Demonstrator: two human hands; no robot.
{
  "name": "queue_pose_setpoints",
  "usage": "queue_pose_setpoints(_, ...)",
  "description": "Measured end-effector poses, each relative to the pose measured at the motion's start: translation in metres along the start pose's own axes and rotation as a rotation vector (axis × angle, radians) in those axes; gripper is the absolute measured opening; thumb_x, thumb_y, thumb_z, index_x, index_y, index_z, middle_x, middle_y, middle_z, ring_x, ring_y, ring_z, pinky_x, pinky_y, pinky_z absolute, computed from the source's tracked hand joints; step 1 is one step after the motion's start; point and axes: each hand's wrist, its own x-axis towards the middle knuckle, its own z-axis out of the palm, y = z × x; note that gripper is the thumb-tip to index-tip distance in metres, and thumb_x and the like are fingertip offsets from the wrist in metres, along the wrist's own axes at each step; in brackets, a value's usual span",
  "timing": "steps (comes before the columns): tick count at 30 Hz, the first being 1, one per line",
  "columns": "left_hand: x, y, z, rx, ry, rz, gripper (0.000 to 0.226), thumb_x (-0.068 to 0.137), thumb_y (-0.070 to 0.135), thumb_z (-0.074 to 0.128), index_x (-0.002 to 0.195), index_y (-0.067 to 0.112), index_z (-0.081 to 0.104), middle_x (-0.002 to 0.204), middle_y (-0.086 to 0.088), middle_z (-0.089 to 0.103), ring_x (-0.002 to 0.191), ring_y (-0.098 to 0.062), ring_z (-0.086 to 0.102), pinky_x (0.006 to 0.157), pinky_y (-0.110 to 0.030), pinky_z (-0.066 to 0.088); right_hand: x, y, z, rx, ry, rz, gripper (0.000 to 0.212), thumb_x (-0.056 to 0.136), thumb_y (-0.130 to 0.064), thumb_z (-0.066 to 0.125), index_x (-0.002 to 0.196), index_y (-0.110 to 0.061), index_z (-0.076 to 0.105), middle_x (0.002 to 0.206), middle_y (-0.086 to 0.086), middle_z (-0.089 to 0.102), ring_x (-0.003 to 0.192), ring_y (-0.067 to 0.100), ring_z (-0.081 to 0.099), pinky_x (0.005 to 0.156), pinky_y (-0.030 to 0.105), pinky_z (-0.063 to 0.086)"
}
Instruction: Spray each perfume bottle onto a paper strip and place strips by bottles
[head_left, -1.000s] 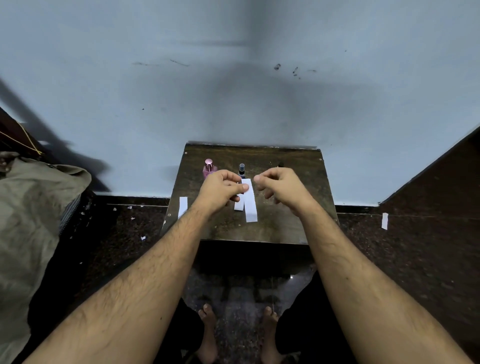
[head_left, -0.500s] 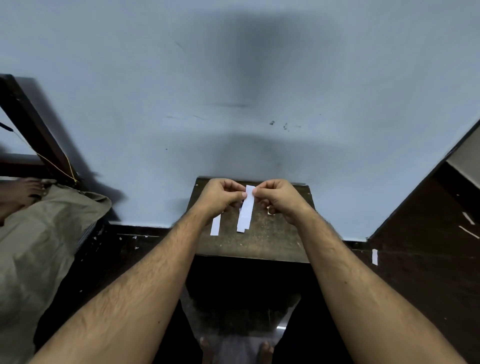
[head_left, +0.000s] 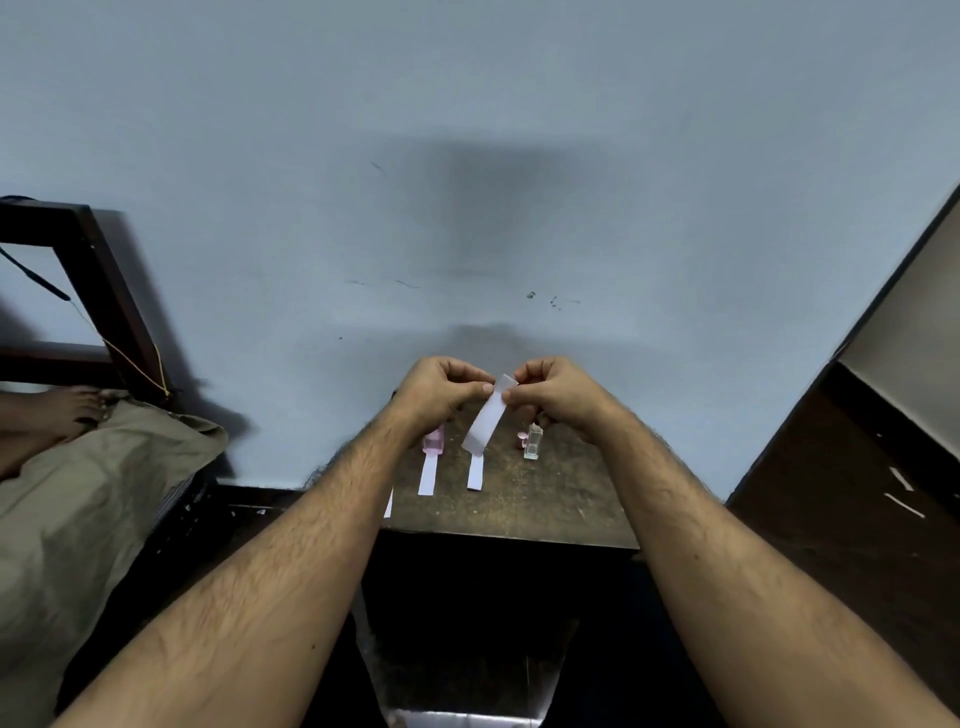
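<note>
While both hands are raised together above the worktop (head_left: 545, 514), the left hand (head_left: 441, 392) and the right hand (head_left: 558, 392) each pinch the top end of one white paper strip (head_left: 488, 415) between thumb and curled fingers. The strip hangs down tilted, its lower end toward 7 o'clock. At 6 o'clock from the left hand stands a pink perfume bottle (head_left: 434, 442), partly hidden by the wrist, with a second strip (head_left: 428, 475) lying flat just below it. Another flat strip (head_left: 474, 473) lies under the held strip's lower end. At 7 o'clock from the right hand stands a clear perfume bottle (head_left: 533, 444), a small pink cap (head_left: 520, 440) just beside it. A further strip (head_left: 387, 503) peeks out beside the left forearm at the worktop's left edge. Far out at 9 o'clock, a drab cloth (head_left: 93, 519) covers a bed, and someone's foot (head_left: 62, 410) rests on it.
</note>
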Motion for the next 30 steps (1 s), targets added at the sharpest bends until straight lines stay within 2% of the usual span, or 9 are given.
queue_pose_setpoints(9, -0.012, -0.046, -0.021, -0.068, 0.342, -0.024, 0.015, 0.091, 0.026, 0.065, 0.078, 0.022, 0.072, 0.084, 0.003, 0.075, 0.078, -0.015, 0.071, 0.066, -0.028, 0.05, -0.01, -0.021, -0.019, -0.009, -0.007, -0.07, 0.006, 0.084, -0.005, 0.07, 0.084, -0.008, 0.065, 0.074, 0.007, 0.069, 0.051, 0.011, 0.051, 0.045, 0.022, 0.041)
queue_pose_setpoints(13, -0.018, -0.07, -0.027, 0.02, 0.37, -0.058, 0.009, 0.091, 0.03, 0.066, 0.09, 0.024, 0.072, 0.092, 0.009, 0.071, 0.095, -0.015, 0.067, 0.082, -0.028, 0.05, -0.021, -0.05, -0.036, 0.31, -0.105, -0.193, 0.01, 0.084, -0.006, 0.068, 0.076, -0.012, 0.069, 0.072, 0.006, 0.068, 0.049, 0.011, 0.051, 0.045, 0.022, 0.042)
queue_pose_setpoints(17, -0.024, -0.078, -0.03, 0.2, 0.369, -0.055, 0.032, 0.092, 0.038, 0.063, 0.116, 0.019, 0.07, 0.112, 0.002, 0.07, 0.106, -0.014, 0.062, 0.086, -0.025, 0.044, -0.013, -0.047, -0.044, 0.659, -0.077, -0.184, 0.021, 0.085, -0.006, 0.062, 0.069, -0.017, 0.069, 0.066, 0.002, 0.063, 0.048, 0.012, 0.046, 0.047, 0.021, 0.037)
queue_pose_setpoints(18, -0.024, -0.081, -0.031, 0.241, 0.359, -0.059, 0.035, 0.092, 0.04, 0.062, 0.12, 0.02, 0.068, 0.117, 0.001, 0.07, 0.109, -0.015, 0.061, 0.088, -0.025, 0.045, -0.007, -0.037, -0.04, 0.466, 0.063, -0.136, 0.017, 0.083, -0.005, 0.063, 0.072, -0.014, 0.069, 0.065, 0.002, 0.063, 0.048, 0.013, 0.048, 0.047, 0.021, 0.037)
queue_pose_setpoints(20, -0.027, -0.087, -0.033, 0.31, 0.348, -0.067, 0.039, 0.092, 0.042, 0.061, 0.125, 0.021, 0.066, 0.124, 0.0, 0.067, 0.116, -0.018, 0.059, 0.093, -0.029, 0.045, 0.008, -0.003, -0.03, -0.352, 0.409, -0.036, 0.009, 0.081, -0.012, 0.064, 0.077, -0.013, 0.072, 0.07, 0.003, 0.068, 0.058, 0.021, 0.057, 0.054, 0.025, 0.042)
queue_pose_setpoints(21, -0.029, -0.09, -0.033, 0.334, 0.342, -0.063, 0.04, 0.093, 0.042, 0.061, 0.126, 0.021, 0.065, 0.127, -0.001, 0.066, 0.118, -0.019, 0.058, 0.095, -0.03, 0.045, 0.011, 0.012, -0.026, -0.567, 0.54, -0.001, 0.01, 0.081, -0.017, 0.064, 0.076, -0.014, 0.072, 0.072, 0.003, 0.07, 0.066, 0.023, 0.061, 0.058, 0.028, 0.045)
queue_pose_setpoints(23, -0.033, -0.096, -0.031, 0.365, 0.339, -0.056, 0.041, 0.093, 0.042, 0.061, 0.128, 0.02, 0.064, 0.13, 0.0, 0.064, 0.12, -0.019, 0.057, 0.097, -0.03, 0.043, 0.01, 0.023, -0.02, -0.432, 0.557, -0.042, 0.013, 0.082, -0.021, 0.067, 0.071, -0.015, 0.072, 0.071, 0.001, 0.072, 0.068, 0.018, 0.063, 0.063, 0.031, 0.049)
queue_pose_setpoints(26, -0.035, -0.111, -0.026, 0.407, 0.309, -0.057, 0.043, 0.092, 0.041, 0.062, 0.13, 0.02, 0.062, 0.132, 0.0, 0.062, 0.123, -0.019, 0.056, 0.1, -0.032, 0.042, 0.003, 0.019, -0.019, -0.105, 0.385, -0.083, 0.012, 0.084, -0.017, 0.072, 0.073, -0.012, 0.071, 0.07, 0.005, 0.072, 0.049, 0.007, 0.053, 0.054, 0.028, 0.042)
queue_pose_setpoints(30, -0.034, -0.124, -0.017, 0.436, 0.305, -0.027, 0.047, 0.092, 0.043, 0.06, 0.134, 0.02, 0.059, 0.137, 0.0, 0.059, 0.123, -0.02, 0.056, 0.103, -0.036, 0.045, -0.006, -0.008, -0.021, 0.357, 0.128, -0.154, 0.02, 0.087, -0.003, 0.065, 0.071, -0.016, 0.069, 0.067, 0.005, 0.067, 0.044, 0.01, 0.044, 0.047, 0.023, 0.035)
